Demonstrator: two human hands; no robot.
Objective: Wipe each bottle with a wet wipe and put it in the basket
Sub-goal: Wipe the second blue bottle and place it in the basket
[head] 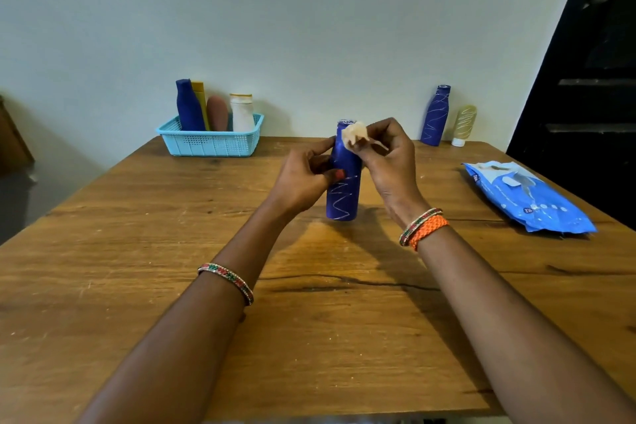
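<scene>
1. Centre of frame: a cylindrical blue bottle (344,182) with pale zigzag scribbles stands upright on the wooden table (172,286).
2. The left hand (303,179) grips the bottle's mid-body, fingers curled round it.
3. The right hand (389,155) pinches a crumpled, off-white wet wipe (354,136) against the bottle's top.
4. Upper left: a light-blue perforated plastic basket (210,143) holds four bottles upright.
5. Upper right: a second scribbled blue bottle (436,115) and a yellowish tube (464,124) stand side by side.
6. Right edge: a glossy blue wipes pack (526,196) lies flat.
</scene>
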